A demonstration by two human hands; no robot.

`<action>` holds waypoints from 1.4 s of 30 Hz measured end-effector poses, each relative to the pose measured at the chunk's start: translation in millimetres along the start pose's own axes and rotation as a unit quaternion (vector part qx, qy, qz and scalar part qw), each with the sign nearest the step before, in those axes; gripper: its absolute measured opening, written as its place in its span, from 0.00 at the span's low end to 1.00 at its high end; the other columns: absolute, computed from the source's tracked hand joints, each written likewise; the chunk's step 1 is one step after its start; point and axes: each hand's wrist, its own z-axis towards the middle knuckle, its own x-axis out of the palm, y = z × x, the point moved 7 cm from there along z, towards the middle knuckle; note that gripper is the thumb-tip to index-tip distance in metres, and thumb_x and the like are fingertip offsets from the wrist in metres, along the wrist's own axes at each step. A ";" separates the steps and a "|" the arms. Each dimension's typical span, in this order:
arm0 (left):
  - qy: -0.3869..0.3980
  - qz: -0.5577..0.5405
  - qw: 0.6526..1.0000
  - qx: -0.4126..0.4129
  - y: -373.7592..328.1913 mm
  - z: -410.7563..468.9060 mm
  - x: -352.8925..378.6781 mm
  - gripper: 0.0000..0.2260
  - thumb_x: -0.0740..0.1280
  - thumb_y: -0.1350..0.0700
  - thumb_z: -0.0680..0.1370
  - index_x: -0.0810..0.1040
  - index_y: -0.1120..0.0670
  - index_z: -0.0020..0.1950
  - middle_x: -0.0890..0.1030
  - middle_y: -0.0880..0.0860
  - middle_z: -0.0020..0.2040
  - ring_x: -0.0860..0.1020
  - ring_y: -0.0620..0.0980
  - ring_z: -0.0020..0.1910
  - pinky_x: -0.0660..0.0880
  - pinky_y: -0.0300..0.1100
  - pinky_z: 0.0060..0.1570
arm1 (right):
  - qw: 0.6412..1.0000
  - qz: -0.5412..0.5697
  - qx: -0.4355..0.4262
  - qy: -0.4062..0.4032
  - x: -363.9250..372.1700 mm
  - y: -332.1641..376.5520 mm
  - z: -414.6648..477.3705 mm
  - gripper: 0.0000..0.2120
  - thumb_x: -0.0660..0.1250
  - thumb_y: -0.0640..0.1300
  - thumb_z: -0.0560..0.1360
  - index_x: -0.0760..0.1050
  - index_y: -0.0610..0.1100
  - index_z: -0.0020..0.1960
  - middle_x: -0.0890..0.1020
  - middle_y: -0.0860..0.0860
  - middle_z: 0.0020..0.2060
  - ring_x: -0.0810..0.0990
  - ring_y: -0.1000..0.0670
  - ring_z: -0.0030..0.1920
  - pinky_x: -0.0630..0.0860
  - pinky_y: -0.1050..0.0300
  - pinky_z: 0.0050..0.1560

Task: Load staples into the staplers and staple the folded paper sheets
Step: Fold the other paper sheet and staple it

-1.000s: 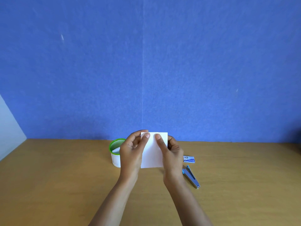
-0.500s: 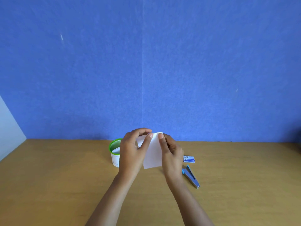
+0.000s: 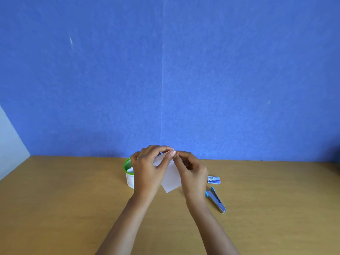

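Observation:
A folded white paper sheet (image 3: 170,176) hangs tilted in the air above the wooden table, between both hands. My left hand (image 3: 147,170) pinches its top corner with thumb and fingers, and my right hand (image 3: 192,172) pinches the same top edge from the right. A small metal stapler with a blue end (image 3: 216,199) lies flat on the table just right of my right wrist. Behind it sits a little blue-and-white staple box (image 3: 214,179).
A white cup with a green rim (image 3: 128,173), holding a white piece, stands behind my left hand. The wooden table (image 3: 64,208) runs back to a blue wall (image 3: 165,80). A pale panel (image 3: 9,144) closes off the left side.
The sheet was held flat facing me a second ago. Both hands have drawn together at its top edge, and it now hangs narrower and tilted.

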 end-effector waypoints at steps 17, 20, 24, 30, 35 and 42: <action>-0.109 -0.064 0.992 -0.011 3.1 12.3 -30.2 0.03 0.70 0.59 0.74 0.82 0.56 0.41 0.80 0.43 0.40 0.78 0.41 0.40 0.74 0.61 0.48 | 0.989 -0.085 0.120 -0.029 -14.1 -54.1 -9.3 0.05 0.69 0.45 0.67 0.76 0.49 0.32 0.81 0.58 0.31 0.77 0.60 0.33 0.70 0.63 0.33; -0.116 -0.047 0.992 -0.001 2.3 26.0 -41.0 0.03 0.70 0.57 0.74 0.82 0.54 0.41 0.79 0.39 0.40 0.77 0.37 0.40 0.75 0.53 0.47 | 0.984 -0.108 0.138 -0.042 -24.6 -70.0 -14.4 0.07 0.68 0.43 0.70 0.77 0.50 0.34 0.82 0.58 0.32 0.79 0.59 0.36 0.71 0.68 0.34; -0.021 -0.019 1.000 0.007 5.5 30.8 -25.8 0.02 0.71 0.60 0.73 0.83 0.54 0.40 0.83 0.47 0.39 0.77 0.37 0.39 0.69 0.27 0.41 | 0.996 -0.058 0.062 -0.023 -15.6 -44.5 -6.4 0.03 0.67 0.48 0.75 0.79 0.55 0.47 0.82 0.61 0.41 0.79 0.62 0.43 0.71 0.76 0.40; 0.069 -0.082 0.992 -0.067 11.9 23.3 1.4 0.03 0.72 0.58 0.72 0.83 0.51 0.44 0.82 0.44 0.41 0.77 0.36 0.40 0.69 0.24 0.41 | 0.997 -0.047 0.003 0.066 10.2 -13.2 3.5 0.06 0.70 0.47 0.73 0.80 0.60 0.45 0.83 0.64 0.37 0.79 0.63 0.38 0.71 0.71 0.40; 0.040 -0.171 0.960 -0.217 40.0 6.0 6.4 0.10 0.67 0.58 0.76 0.76 0.50 0.57 0.80 0.45 0.46 0.76 0.35 0.40 0.70 0.24 0.39 | 0.981 0.125 0.148 0.002 4.4 -41.2 6.7 0.02 0.72 0.45 0.72 0.84 0.50 0.44 0.81 0.53 0.33 0.76 0.53 0.38 0.73 0.56 0.45; 0.115 -0.210 0.921 -0.308 66.2 -16.7 30.5 0.10 0.67 0.60 0.76 0.78 0.68 0.44 0.68 0.55 0.34 0.66 0.51 0.37 0.63 0.45 0.42 | 0.975 0.123 0.181 -0.046 -1.3 -70.3 8.9 0.06 0.69 0.46 0.75 0.82 0.49 0.40 0.82 0.60 0.31 0.77 0.60 0.33 0.73 0.65 0.39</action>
